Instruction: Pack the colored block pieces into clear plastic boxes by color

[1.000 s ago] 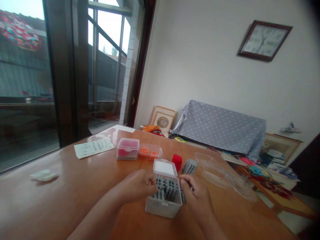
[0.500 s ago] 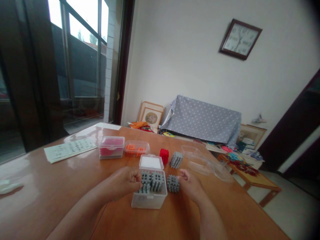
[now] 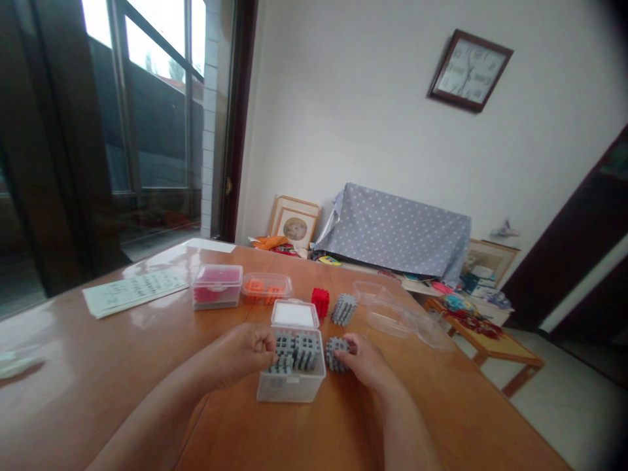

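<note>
An open clear plastic box (image 3: 289, 389) stands on the table with its lid (image 3: 294, 316) tipped back. Grey interlocking plastic pieces (image 3: 307, 350) fill it in stacks. My left hand (image 3: 252, 350) is at the box's left rim, fingers pinched together; whether they hold the rim or a grey piece is hidden. To the right of the box, my right hand (image 3: 366, 360) has its thumb and fingers closed around a stack of grey plastic pieces (image 3: 336, 355) on the table. Behind it are another grey stack (image 3: 344, 309) and a red stack (image 3: 320, 303).
At the back left are a closed box with pink pieces (image 3: 217, 288) and a clear tub with orange pieces (image 3: 267, 290). Clear plastic containers (image 3: 392, 319) lie at the right. Paper sheets (image 3: 137, 291) rest on the left, and a low wooden stool (image 3: 510, 353) stands beyond the table.
My right hand has moved left and its fingers have closed on the near grey stack. My left hand stays at the box rim. The view has shifted slightly.
</note>
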{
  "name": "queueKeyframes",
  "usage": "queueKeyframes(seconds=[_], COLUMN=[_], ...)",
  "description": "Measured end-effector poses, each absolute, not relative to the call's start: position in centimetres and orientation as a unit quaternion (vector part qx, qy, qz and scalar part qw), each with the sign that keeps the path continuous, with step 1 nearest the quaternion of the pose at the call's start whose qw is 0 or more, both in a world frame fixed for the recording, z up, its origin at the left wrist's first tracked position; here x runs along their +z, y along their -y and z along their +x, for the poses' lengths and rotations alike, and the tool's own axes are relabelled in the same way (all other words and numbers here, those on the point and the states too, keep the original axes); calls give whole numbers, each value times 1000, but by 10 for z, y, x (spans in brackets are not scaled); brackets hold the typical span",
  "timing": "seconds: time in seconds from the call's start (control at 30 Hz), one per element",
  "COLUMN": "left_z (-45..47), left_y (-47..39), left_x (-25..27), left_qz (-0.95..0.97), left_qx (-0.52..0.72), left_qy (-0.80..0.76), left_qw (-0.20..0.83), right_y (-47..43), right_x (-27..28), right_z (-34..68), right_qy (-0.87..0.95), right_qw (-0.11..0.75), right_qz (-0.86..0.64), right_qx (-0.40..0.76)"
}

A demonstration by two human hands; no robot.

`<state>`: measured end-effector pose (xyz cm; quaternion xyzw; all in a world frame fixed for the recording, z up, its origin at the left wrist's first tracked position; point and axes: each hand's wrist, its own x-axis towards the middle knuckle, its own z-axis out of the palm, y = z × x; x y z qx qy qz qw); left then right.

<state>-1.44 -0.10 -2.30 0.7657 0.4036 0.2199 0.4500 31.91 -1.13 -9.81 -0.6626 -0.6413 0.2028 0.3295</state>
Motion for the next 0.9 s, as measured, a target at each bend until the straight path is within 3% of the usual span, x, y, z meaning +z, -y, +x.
queueKeyframes(seconds=[0.4,0.63,0.73,0.9], left_z=[-16,-18,-17,-16], left_y=[-1,0,0,1], left_x=[-25,-27,-28,-28], left_qz=[772,772,767,761], left_qx=[216,229,234,233], left_qy=[-402,-382,-381,-380], left_qw=[442,454,461,472], right_y=[13,34,48,61], right_x=[-87,-46,-30,-25], right_z=[316,311,298,269], right_qy=[585,585,587,637], right_qw=[442,508,517,464], right_qz=[-640,-574,-530,-487], right_qx=[230,264,327,377])
